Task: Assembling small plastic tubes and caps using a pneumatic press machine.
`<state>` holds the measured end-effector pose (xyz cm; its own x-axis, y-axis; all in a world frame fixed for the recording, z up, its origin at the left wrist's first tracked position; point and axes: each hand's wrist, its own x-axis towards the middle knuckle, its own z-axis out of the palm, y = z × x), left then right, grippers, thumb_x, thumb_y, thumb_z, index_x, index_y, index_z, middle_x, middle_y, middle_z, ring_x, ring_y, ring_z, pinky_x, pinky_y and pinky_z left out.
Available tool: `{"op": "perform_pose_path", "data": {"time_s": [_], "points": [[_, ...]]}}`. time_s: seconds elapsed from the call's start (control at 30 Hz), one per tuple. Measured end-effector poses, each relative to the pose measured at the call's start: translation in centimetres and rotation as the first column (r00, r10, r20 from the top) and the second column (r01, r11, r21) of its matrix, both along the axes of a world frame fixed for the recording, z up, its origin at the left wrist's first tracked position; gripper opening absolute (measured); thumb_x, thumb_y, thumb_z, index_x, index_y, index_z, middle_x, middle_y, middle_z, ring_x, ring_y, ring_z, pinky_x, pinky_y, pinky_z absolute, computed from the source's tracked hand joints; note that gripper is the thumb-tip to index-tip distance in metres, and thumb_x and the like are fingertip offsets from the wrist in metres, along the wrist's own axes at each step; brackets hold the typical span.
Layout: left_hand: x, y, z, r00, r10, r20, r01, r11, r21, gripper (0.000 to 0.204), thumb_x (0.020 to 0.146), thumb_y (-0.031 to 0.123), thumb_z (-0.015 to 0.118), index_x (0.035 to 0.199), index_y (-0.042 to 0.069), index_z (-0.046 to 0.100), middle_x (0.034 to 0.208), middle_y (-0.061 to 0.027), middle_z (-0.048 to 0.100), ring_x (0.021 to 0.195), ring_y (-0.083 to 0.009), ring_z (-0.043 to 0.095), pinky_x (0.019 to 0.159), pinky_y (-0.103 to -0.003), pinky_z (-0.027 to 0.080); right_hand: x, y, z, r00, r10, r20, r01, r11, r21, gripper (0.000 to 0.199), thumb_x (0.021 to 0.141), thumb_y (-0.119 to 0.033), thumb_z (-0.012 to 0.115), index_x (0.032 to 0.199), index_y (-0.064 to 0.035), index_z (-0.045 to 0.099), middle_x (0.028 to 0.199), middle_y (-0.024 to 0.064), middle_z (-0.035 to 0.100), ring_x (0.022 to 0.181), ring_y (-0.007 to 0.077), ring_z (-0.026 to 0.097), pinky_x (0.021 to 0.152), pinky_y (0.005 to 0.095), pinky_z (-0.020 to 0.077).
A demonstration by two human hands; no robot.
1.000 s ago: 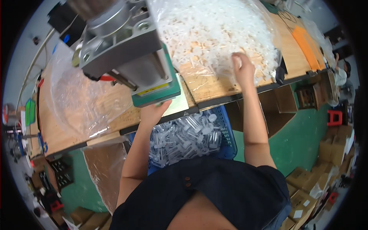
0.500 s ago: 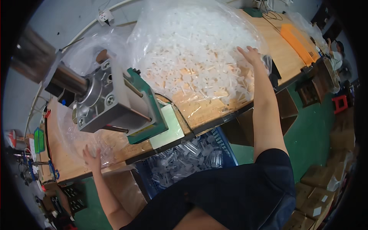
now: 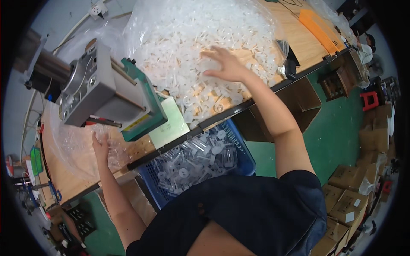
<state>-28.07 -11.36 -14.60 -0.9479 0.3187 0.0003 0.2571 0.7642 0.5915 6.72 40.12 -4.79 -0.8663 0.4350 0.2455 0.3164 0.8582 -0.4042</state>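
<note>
A big heap of small translucent white plastic parts (image 3: pixel 171 55) spreads over the wooden table, partly inside a clear plastic bag (image 3: pixel 139 21). My right hand (image 3: pixel 226 67) is over the near middle of this heap, fingers spread and slightly blurred, gripping nothing that I can see. On the left, my left hand (image 3: pixel 101 148) rests by another clear plastic bag (image 3: pixel 77 149) with its fingers apart. Between the hands stands a grey and green press machine (image 3: pixel 102 91). Beside its base lies a pale green pad (image 3: pixel 171 126).
Below the table edge sits a blue basket (image 3: pixel 245 155) of clear plastic pieces. An orange tray (image 3: pixel 320 32) is at the far right of the table. Cardboard boxes (image 3: pixel 348 205) and a red stool (image 3: pixel 369 100) stand on the green floor. Another person (image 3: pixel 365 53) is at the far right.
My right hand has swept left from the heap's right edge, and parts have shifted toward the machine and the table's front edge. My left hand has moved slightly forward. The view has shifted.
</note>
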Motion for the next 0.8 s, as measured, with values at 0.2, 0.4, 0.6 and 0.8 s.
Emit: {"op": "perform_pose_path", "data": {"time_s": [0.2, 0.4, 0.6, 0.8], "points": [[1.6, -4.7, 1.1, 0.994, 0.103, 0.019, -0.095, 0.96, -0.264, 0.056, 0.087, 0.047, 0.058, 0.121, 0.003, 0.055, 0.096, -0.0255, 0.065, 0.095, -0.0392, 0.063, 0.084, -0.044, 0.048, 12.7, 2.9, 3.9, 0.801, -0.564, 0.202, 0.57, 0.821, 0.035, 0.024, 0.086, -0.025, 0.059, 0.095, -0.0047, 0.069, 0.1, 0.0187, 0.066, 0.096, 0.0344, 0.062, 0.08, 0.0424, 0.0489], [5.3, -0.5, 4.6, 0.998, 0.002, 0.061, 0.015, 0.963, -0.268, 0.053, 0.078, 0.035, 0.07, 0.115, -0.001, 0.058, 0.087, -0.0138, 0.067, 0.081, -0.0199, 0.064, 0.074, -0.03, 0.05, 17.4, 3.4, -2.9, 0.97, -0.231, 0.071, 0.242, 0.927, -0.287, 0.035, 0.079, -0.012, 0.071, 0.113, -0.0074, 0.065, 0.081, 0.0109, 0.067, 0.071, 0.0203, 0.063, 0.067, 0.0319, 0.0501], [12.0, 5.1, 6.3, 0.811, -0.199, -0.55, 0.286, 0.955, 0.076, 0.041, 0.073, 0.004, 0.07, 0.113, 0.002, 0.06, 0.109, -0.0139, 0.059, 0.099, -0.0254, 0.059, 0.087, -0.036, 0.047, 11.6, 0.9, -3.3, 0.947, -0.316, 0.062, 0.321, 0.935, -0.147, 0.027, 0.084, -0.014, 0.067, 0.109, -0.003, 0.063, 0.069, 0.012, 0.063, 0.062, 0.0175, 0.059, 0.059, 0.0312, 0.0459], [21.6, 10.9, 9.0, 0.874, -0.307, -0.377, 0.432, 0.846, 0.313, 0.04, 0.068, 0.015, 0.074, 0.105, 0.006, 0.062, 0.1, -0.0146, 0.062, 0.096, -0.0323, 0.057, 0.085, -0.042, 0.044, 5.5, -7.8, -0.8, 0.832, -0.419, -0.363, -0.226, 0.342, -0.912, 0.02, 0.094, -0.024, 0.06, 0.101, -0.0055, 0.063, 0.088, 0.0017, 0.063, 0.066, 0.0103, 0.055, 0.059, 0.0223, 0.0435]]}}
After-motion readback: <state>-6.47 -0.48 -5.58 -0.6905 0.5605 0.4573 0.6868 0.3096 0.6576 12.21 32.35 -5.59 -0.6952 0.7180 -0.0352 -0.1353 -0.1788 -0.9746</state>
